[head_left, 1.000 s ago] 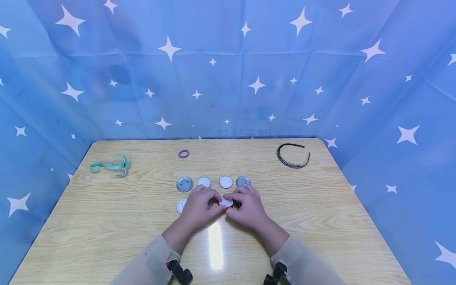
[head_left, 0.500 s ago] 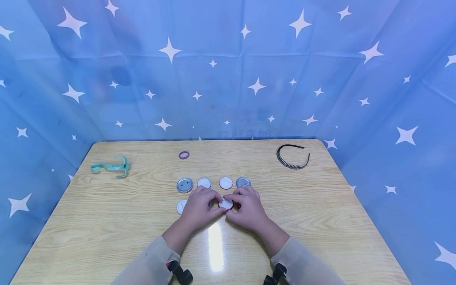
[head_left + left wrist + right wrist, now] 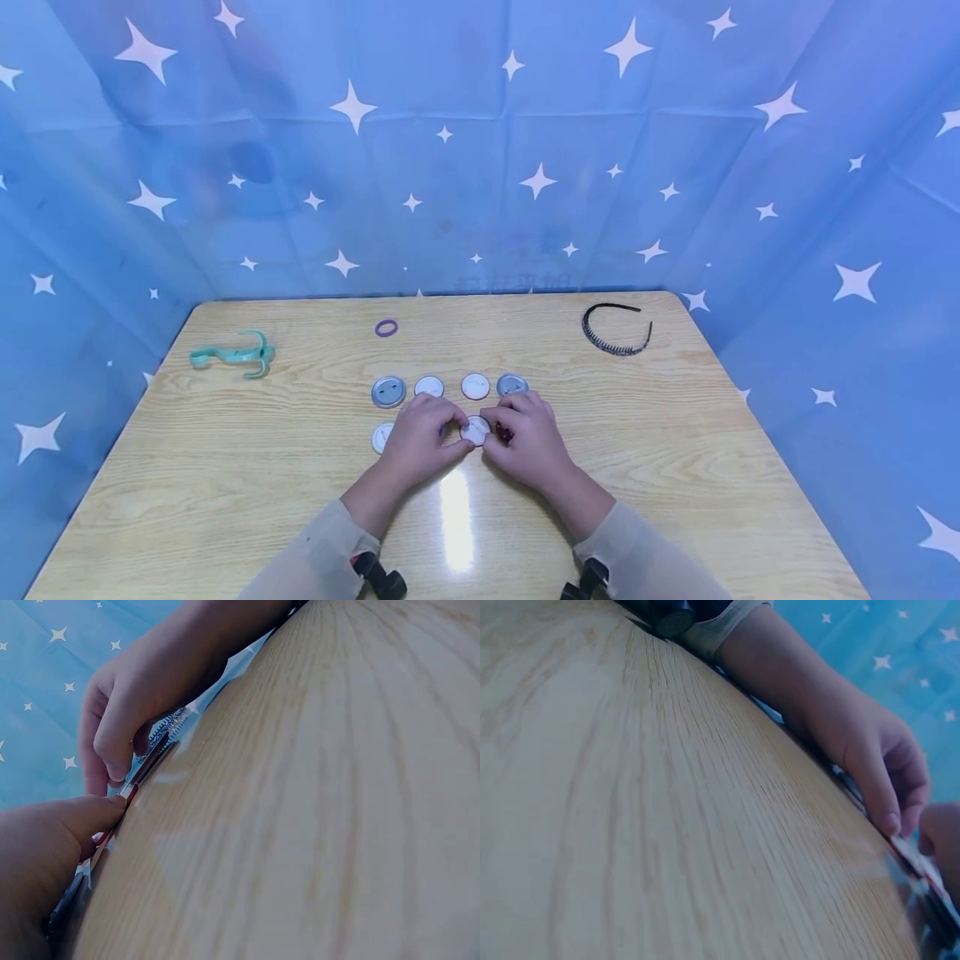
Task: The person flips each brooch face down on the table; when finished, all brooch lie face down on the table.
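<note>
A white-backed pin badge (image 3: 475, 430) lies pin side up on the table, between both hands. My left hand (image 3: 422, 433) pinches its left edge with thumb and index finger; in the left wrist view the thumb (image 3: 101, 814) touches the badge's red rim. Beside the badge's right edge is my right hand (image 3: 527, 437), its fingers loosely curved and seemingly off the rim. A dark red round thing (image 3: 505, 432) shows under the right palm, mostly hidden. Behind the hands lie more badges: a grey one (image 3: 388, 392), two white ones (image 3: 429, 386) and a grey one (image 3: 512, 383).
Another white badge (image 3: 382, 437) lies left of the left hand, partly covered. Farther back are a teal claw-shaped holder (image 3: 236, 354), a purple ring (image 3: 386, 328) and a black toothed headband (image 3: 615, 344). A starry blue curtain (image 3: 480, 167) hangs behind the table (image 3: 225, 467).
The badge, tilted a second ago, now lies flat. My right fingers have drawn slightly to the right, away from its edge. The left hand stays on it.
</note>
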### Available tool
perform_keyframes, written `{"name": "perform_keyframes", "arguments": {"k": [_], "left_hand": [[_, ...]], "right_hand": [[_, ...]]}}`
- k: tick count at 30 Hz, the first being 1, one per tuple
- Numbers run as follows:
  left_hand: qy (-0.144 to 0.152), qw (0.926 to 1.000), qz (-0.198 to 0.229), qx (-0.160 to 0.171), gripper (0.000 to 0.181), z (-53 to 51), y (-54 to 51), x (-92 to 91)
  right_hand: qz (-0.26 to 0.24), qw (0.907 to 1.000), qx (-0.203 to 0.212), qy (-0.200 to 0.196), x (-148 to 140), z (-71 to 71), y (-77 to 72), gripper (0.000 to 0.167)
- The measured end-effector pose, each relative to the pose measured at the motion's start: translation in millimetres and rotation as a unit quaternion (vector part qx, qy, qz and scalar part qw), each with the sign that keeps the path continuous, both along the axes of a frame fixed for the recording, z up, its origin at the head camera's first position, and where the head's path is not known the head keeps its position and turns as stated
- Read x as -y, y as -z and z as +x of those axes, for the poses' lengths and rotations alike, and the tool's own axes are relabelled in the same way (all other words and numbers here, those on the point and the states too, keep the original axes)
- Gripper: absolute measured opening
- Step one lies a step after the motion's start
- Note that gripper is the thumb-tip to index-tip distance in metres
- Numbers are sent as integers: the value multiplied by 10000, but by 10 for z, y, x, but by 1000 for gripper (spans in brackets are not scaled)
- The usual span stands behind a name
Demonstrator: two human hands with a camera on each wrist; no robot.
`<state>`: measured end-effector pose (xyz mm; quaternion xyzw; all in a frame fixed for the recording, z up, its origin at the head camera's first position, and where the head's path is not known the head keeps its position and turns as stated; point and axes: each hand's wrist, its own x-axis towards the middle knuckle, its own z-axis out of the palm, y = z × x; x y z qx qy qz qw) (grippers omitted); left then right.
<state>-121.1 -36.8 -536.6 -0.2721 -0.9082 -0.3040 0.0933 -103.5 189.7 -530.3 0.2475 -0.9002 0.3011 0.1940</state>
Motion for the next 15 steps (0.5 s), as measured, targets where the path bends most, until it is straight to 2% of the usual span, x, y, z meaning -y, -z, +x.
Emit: {"name": "perform_keyframes", "arguments": {"k": [7, 10, 15], "left_hand": [[106, 9997, -47, -195, 27, 12, 3, 0], [141, 9995, -59, -292, 26, 15, 12, -2], [274, 9989, -66, -385, 32, 22, 39, -12]], "right_hand": [[-146, 9994, -220, 238, -129, 29, 23, 24], [-162, 9991, -114, 386, -203, 43, 35, 22], [-369, 9968, 319, 636, -313, 84, 56, 23]]}}
